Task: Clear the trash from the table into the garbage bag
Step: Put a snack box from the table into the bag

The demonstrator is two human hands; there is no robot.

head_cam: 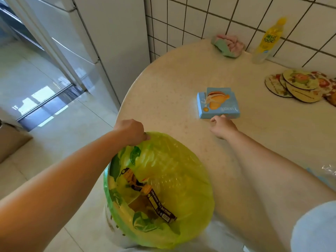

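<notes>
A yellow-green garbage bag (pixel 181 171) hangs open at the table's near left edge, over a white bin. Inside it lie an incense box (pixel 160 206) and a clear plastic bottle. My left hand (pixel 131 131) grips the bag's far rim. A flat blue snack box (pixel 218 103) lies on the beige round table (pixel 163 99). My right hand (pixel 222 126) is stretched out just in front of the box, fingers loosely curled, fingertips at its near edge, holding nothing. An almost empty yellow drink bottle (pixel 269 40) stands by the tiled wall.
A pink and green cloth (pixel 228 45) is bunched against the wall. Several round picture coasters (pixel 298 84) lie overlapped at the right. Crinkled clear plastic (pixel 329 170) shows at the right edge. A white fridge (pixel 87 42) stands left of the table.
</notes>
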